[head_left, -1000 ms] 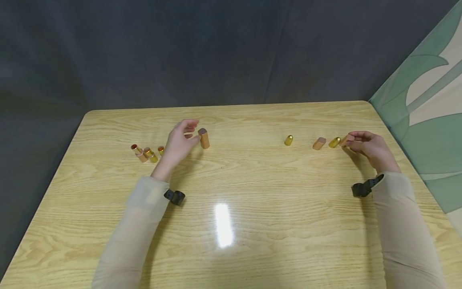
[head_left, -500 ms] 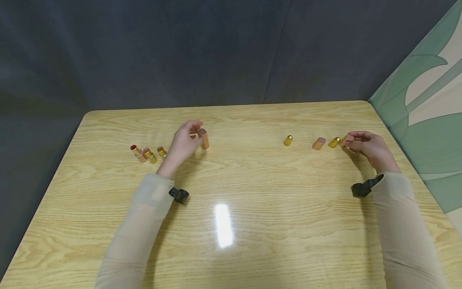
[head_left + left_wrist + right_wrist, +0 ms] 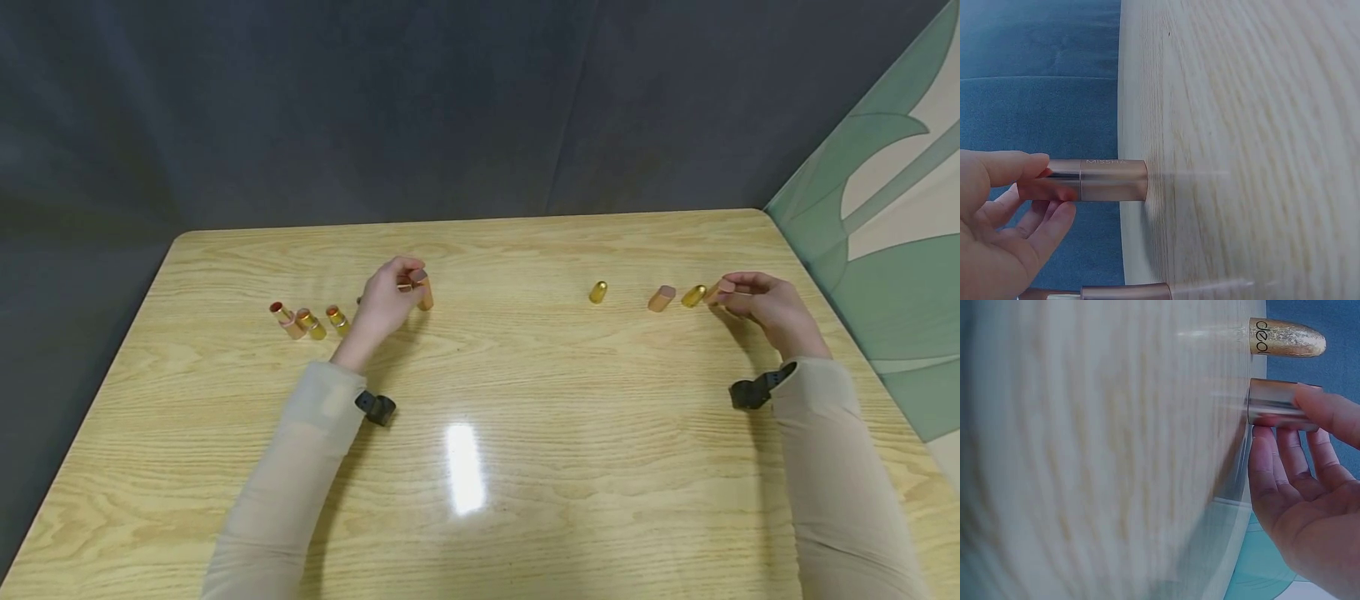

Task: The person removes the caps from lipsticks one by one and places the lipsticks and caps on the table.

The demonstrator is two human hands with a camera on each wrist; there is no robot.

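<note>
My left hand (image 3: 384,304) is at a capped rose-gold lipstick (image 3: 426,295) standing upright on the table. In the left wrist view its thumb and fingers pinch the cap end of that lipstick (image 3: 1113,181). Part of another lipstick (image 3: 1125,292) shows at the bottom edge there. Far to the right, my right hand (image 3: 783,315) pinches a copper lipstick cap (image 3: 717,290) between thumb and fingers, its rim at the tabletop. Beside that cap (image 3: 1275,405), in the right wrist view, stands a gold rounded cap (image 3: 1285,337) with lettering.
Uncapped lipsticks (image 3: 337,320) stand in a row at the left, one partly behind the left hand. Another copper cap (image 3: 662,298) and a second gold rounded cap (image 3: 597,292) stand right of centre. A dark curtain (image 3: 480,108) hangs behind the wooden table (image 3: 525,400).
My left hand has moved right and slightly toward me, and its fingers have closed around the top of the capped lipstick. The right hand stays on its cap.
</note>
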